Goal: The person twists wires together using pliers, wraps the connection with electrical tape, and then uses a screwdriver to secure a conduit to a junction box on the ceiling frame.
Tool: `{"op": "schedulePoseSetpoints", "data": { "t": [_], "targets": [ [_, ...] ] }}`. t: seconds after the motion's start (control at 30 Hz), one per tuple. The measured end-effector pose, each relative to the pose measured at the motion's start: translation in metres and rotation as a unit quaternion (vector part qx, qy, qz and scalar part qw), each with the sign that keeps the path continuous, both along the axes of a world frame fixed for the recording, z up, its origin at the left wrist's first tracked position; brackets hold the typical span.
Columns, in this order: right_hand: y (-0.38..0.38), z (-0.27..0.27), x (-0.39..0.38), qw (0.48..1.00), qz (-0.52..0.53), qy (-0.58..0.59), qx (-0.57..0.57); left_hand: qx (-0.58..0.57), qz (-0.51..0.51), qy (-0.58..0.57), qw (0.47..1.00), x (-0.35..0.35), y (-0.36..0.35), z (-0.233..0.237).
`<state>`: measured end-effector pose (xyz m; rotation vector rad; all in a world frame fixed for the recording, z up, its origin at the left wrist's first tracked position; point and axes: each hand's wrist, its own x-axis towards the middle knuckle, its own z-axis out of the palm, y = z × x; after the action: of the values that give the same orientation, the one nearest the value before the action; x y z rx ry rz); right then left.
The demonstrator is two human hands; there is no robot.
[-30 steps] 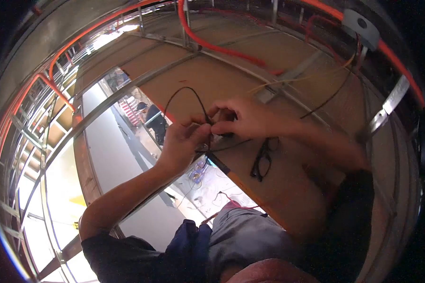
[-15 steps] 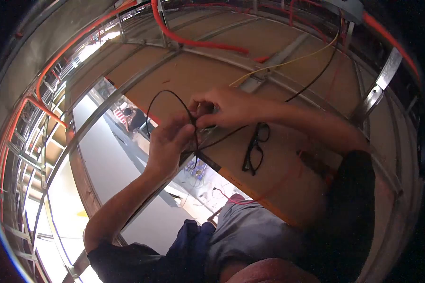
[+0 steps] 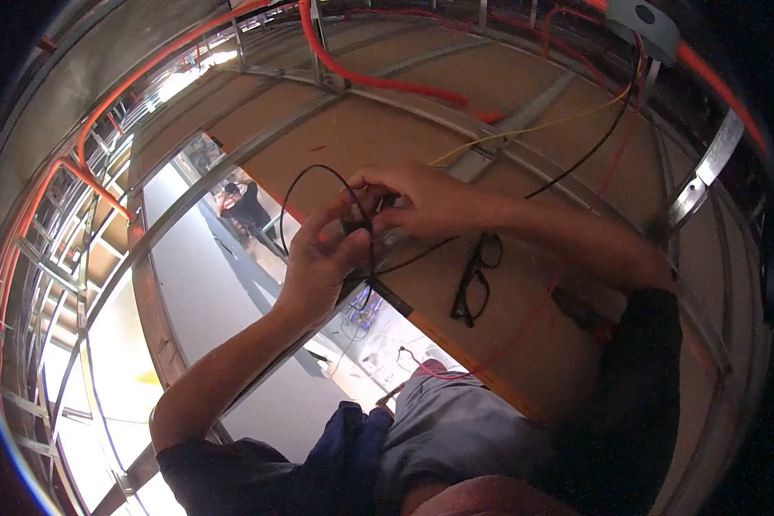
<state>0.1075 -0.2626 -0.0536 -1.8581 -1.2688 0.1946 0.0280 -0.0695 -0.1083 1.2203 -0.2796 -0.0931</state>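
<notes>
My left hand [image 3: 322, 254] is closed on a thin black cable [image 3: 318, 167], thumb and fingers pinching a small dark piece [image 3: 358, 226] in it. The cable makes a loose loop above and left of this hand. My right hand [image 3: 417, 199] comes in from the right with its fingers bent and its fingertips right at the same spot, closed on the cable. A dark length of cable runs from below the hands, behind my right forearm, up towards a grey box [image 3: 641, 27]. What the right fingertips pinch is partly hidden.
Black-framed glasses [image 3: 473, 282] lie on the brown board beside my right forearm. A dark-handled tool [image 3: 583, 311] lies further right. Metal framing [image 3: 421, 112], red conduit [image 3: 387, 84] and a yellow wire [image 3: 533, 129] cross overhead panels. Far below, a person [image 3: 248, 209] stands in the bright opening.
My hands and the whole view have shifted slightly. The dark piece between my left fingers shows more plainly now. The person below has changed posture, with an arm raised.
</notes>
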Motion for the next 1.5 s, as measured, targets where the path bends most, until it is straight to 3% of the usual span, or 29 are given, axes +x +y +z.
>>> {"op": "schedulePoseSetpoints", "data": {
  "t": [0.33,0.43,0.63,0.7,1.0,1.13,1.33,1.4,1.5],
  "targets": [
    [0.000,-0.002,0.001,0.999,0.007,0.007,0.030,-0.018,0.003,-0.063,0.998,0.000,-0.003,0.005],
    [0.001,-0.001,0.001,0.996,-0.036,-0.080,0.030,-0.001,-0.003,-0.049,0.999,0.001,0.000,0.004],
    [-0.001,0.009,-0.015,0.998,-0.005,0.056,0.040,0.020,0.013,-0.070,0.997,0.004,0.002,-0.002],
    [-0.003,0.009,-0.016,0.979,0.021,0.185,0.081,0.006,0.009,-0.062,0.998,0.005,0.001,-0.002],
    [-0.007,0.012,-0.013,0.980,-0.109,0.164,0.029,0.026,0.054,-0.053,0.997,-0.002,0.000,0.004],
    [-0.006,0.004,-0.004,0.980,-0.112,0.160,0.042,0.053,0.054,-0.081,0.994,-0.006,-0.002,0.010],
    [-0.010,0.002,-0.007,0.973,-0.142,0.172,0.053,0.019,-0.027,-0.114,0.993,-0.009,-0.005,0.013],
    [-0.006,0.003,-0.008,0.978,-0.141,0.151,0.039,-0.055,-0.006,-0.038,0.998,-0.003,-0.007,0.008],
    [-0.002,0.008,-0.012,0.982,-0.103,0.145,0.055,0.009,-0.010,-0.059,0.998,0.005,-0.003,-0.002]
  ]
}}
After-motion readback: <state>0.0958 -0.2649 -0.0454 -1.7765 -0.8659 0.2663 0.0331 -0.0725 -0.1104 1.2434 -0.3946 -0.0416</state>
